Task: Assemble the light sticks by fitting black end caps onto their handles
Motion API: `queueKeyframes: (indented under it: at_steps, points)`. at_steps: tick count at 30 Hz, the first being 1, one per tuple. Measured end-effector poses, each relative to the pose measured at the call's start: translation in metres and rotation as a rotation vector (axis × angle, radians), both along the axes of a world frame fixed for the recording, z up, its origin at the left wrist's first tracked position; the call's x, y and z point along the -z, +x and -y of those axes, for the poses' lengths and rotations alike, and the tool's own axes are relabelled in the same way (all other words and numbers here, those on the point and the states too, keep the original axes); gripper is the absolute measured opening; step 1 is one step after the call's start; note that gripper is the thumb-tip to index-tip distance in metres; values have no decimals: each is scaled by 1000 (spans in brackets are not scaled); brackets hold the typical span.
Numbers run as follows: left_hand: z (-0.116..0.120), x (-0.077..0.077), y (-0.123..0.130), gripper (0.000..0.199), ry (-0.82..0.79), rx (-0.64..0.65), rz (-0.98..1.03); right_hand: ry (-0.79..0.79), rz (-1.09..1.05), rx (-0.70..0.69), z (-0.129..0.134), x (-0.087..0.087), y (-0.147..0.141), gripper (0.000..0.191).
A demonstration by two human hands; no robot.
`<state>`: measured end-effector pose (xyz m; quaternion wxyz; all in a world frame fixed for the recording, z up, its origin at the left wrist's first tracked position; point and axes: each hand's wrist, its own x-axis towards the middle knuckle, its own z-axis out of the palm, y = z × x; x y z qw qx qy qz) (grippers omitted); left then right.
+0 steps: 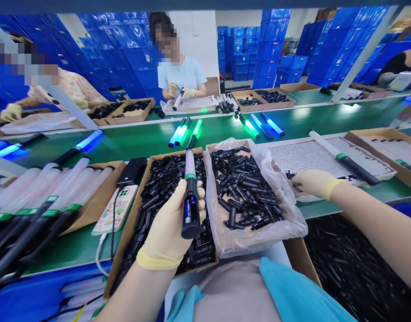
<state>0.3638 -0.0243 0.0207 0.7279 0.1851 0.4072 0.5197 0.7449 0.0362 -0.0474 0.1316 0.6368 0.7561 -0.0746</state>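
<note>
- light stick (191,187): left hand (172,217) grips its handle; tilting could spill the uncovered batteries (193,208)
- right hand (314,182): near-left corner of grid tray (299,154); cannot tell finger closure

The wearer's left hand (172,214), near 7 o'clock, wears a close-fitting, pale cream glove (165,226) with a band of stronger yellow at the cuff (160,261). The right hand (312,182), near 3 o'clock, has a matching cream glove ending in the same yellow edge. Both visible forearms are sleeveless. At 6 o'clock, plain grey cloth (232,295) covers the body, flanked by turquoise fabric: a broad, smooth flap (299,290) toward 5 o'clock and a smaller, creased piece (183,304) between 6 and 7 o'clock.
</note>
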Motion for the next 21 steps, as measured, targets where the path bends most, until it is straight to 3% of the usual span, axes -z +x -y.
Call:
queueKeyframes:
  at_steps: [2,5,9,13,15,18,21]
  points:
    - [7,2,2,26,-21,1,-22,-69,51,-25,-8,10,-6,14]
    - [17,3,6,26,-78,4,-33,-86,87,-50,-10,10,-11,15]
    - [27,5,14,24,-162,33,48,44,78,-57,12,-10,-9,22]
    - [29,12,28,32,-200,126,29,232,-219,-39,41,-24,-7,28]
    - [29,14,34,34,-175,157,15,235,-283,19,45,-19,-3,28]
    - [29,16,38,31,-153,177,-2,174,-168,124,38,-5,7,28]
    - [29,17,36,28,-143,173,-1,128,-114,138,29,6,14,31]
